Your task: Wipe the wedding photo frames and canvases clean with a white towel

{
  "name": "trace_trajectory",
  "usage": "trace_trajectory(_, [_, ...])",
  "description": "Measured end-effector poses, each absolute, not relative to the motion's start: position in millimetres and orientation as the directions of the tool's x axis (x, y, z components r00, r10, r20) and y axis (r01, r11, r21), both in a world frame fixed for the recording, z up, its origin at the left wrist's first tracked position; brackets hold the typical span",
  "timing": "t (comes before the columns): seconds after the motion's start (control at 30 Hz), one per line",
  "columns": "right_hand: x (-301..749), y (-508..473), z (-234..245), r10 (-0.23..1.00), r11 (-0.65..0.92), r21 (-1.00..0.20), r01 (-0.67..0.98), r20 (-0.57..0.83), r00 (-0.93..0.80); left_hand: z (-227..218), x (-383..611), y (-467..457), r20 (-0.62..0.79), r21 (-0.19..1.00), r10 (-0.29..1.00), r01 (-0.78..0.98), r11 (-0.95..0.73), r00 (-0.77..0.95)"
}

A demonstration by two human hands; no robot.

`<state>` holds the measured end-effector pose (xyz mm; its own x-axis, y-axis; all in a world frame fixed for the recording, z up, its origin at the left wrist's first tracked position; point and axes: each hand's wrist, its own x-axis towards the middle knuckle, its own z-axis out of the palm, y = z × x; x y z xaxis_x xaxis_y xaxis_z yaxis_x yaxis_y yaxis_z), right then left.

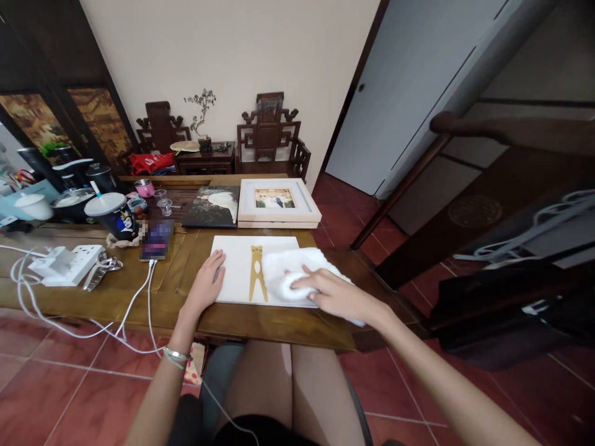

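Note:
A white board (232, 260) lies flat on the wooden table in front of me. On it is a tan, flat, cat-shaped piece (256, 272) with two long legs and an oval hole in the middle. My left hand (207, 282) rests on the board's left edge, fingers stretched out and holding nothing. Bunched under the fingers of my right hand (325, 290) is a white cloth (304, 259), which covers the board's right part, touches the cat's right side and hangs past the near right edge. What lies beneath the cloth is hidden.
Behind the board lie a framed picture (279, 214) and a dark picture panel (211, 205). To the left are a phone (157, 240) on charging cables, a lidded cup (116, 214) and a power strip (77, 263). A wooden chair (483, 186) stands at right.

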<state>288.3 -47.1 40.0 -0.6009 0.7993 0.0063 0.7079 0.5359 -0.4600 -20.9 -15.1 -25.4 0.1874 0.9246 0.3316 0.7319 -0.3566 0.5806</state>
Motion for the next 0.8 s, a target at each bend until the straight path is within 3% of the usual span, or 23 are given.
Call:
trace_trajectory(0.2, [273, 31, 35, 0.793, 0.580, -0.463, 0.671, 0.132, -0.594, -25, -22, -15, 0.324, 0.595, 0.927, 0.720, -0.356, 0.191])
trace_trajectory(0.37, [268, 33, 35, 0.798, 0.582, -0.456, 0.673, 0.162, -0.581, -25, -22, -15, 0.337, 0.604, 0.925, 0.712, -0.357, 0.179])
trace_trajectory(0.53, [279, -29, 38, 0.798, 0.562, -0.461, 0.686, 0.086, -0.596, -27, -22, -15, 0.349, 0.601, 0.920, 0.711, -0.364, 0.177])
trace_trajectory(0.8, [293, -99, 60, 0.742, 0.517, -0.583, 0.626, -0.059, -0.668, -26, -20, -15, 0.336, 0.585, 0.924, 0.727, -0.359, 0.185])
